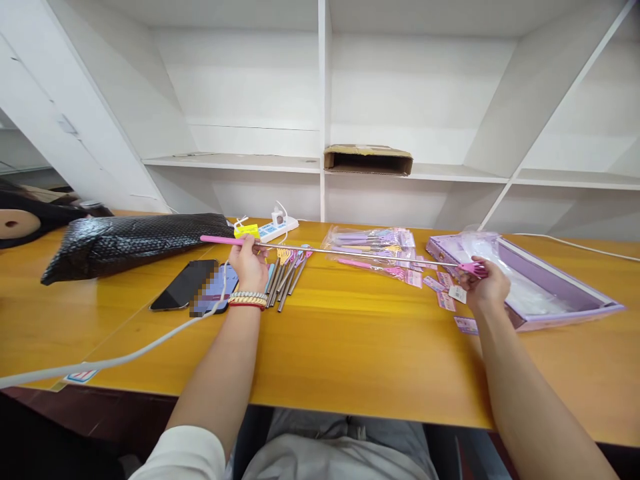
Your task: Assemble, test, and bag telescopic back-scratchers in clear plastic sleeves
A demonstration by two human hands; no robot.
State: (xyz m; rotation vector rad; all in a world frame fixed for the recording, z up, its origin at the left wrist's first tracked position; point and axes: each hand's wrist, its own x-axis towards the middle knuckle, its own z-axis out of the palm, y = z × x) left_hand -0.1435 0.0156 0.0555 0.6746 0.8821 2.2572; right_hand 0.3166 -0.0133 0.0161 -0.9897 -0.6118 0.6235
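A long telescopic metal rod (350, 254) with a pink handle at its left end and a small pink claw head at its right end stretches across the orange table (350, 347). My left hand (249, 264) is closed round the rod just beside the pink handle. My right hand (484, 283) is closed on the pink head end. Under the rod lies a bunch of several collapsed rods (285, 277) with coloured ends. Behind the rod sits a clear bag of more such rods (373, 243). Small pink labels (443, 293) lie scattered near my right hand.
An open purple box (545, 283) with clear plastic in it lies at the right. A black bubble mailer (135, 241), two phones (193, 285), a white cable (125, 357) and a power strip (273, 229) sit at the left. White shelves with a cardboard box (367, 159) stand behind.
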